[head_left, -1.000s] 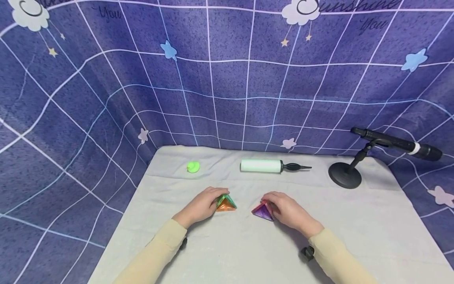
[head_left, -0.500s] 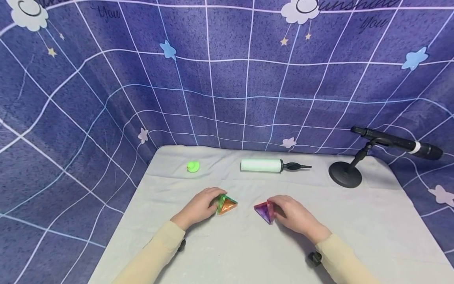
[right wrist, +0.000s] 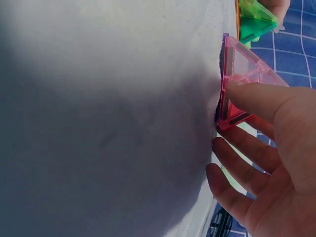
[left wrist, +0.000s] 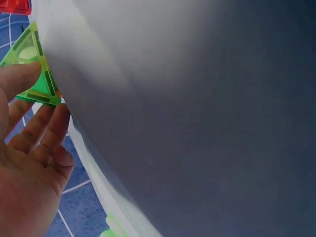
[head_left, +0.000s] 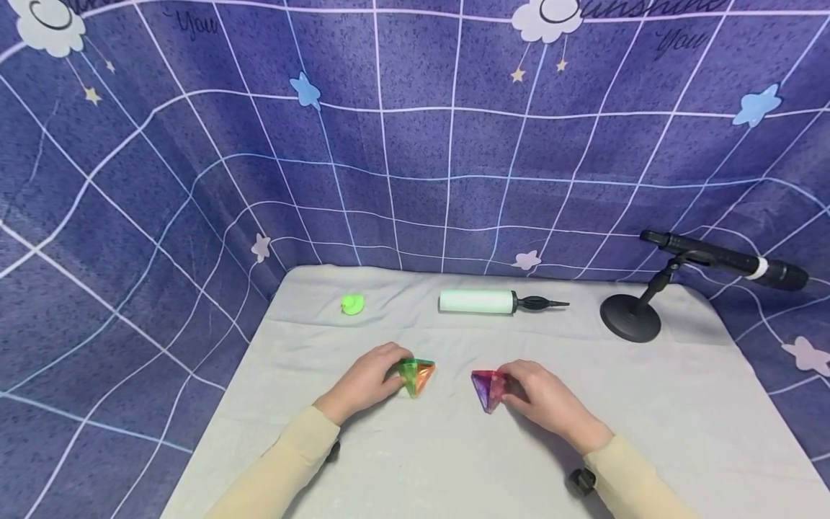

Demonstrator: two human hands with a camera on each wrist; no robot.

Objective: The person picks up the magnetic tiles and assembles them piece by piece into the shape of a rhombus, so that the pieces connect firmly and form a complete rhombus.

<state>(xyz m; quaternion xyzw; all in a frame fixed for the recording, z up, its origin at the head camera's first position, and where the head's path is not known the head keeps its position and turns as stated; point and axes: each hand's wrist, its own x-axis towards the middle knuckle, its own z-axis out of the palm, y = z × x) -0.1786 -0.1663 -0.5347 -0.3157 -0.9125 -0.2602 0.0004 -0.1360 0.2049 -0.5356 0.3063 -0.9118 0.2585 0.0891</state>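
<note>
In the head view my left hand (head_left: pixel 369 378) pinches a small pyramid of translucent triangular tiles (head_left: pixel 418 377), green on the near-left face and orange on the right. The left wrist view shows my thumb flat against the green tile (left wrist: pixel 42 88), fingers behind its lower edge. My right hand (head_left: pixel 541 395) grips a second tile pyramid (head_left: pixel 486 391), purple on one face and pink on another. In the right wrist view my thumb presses the pink tile (right wrist: pixel 242 69). A short gap of tablecloth separates the two pyramids. Their bases are hidden.
Behind the hands lie a green rubber duck (head_left: pixel 353 304) and a white hand pump (head_left: pixel 476 302) with a black nozzle end. A black microphone on a round-based stand (head_left: pixel 630 317) stands at the back right of the white-covered table (head_left: pixel 415 461). A blue patterned curtain (head_left: pixel 415 144) rises behind.
Both pyramids have been turned in the fingers, so the green and pink faces now show more. My right hand has shifted slightly right and toward me; the left has barely moved.
</note>
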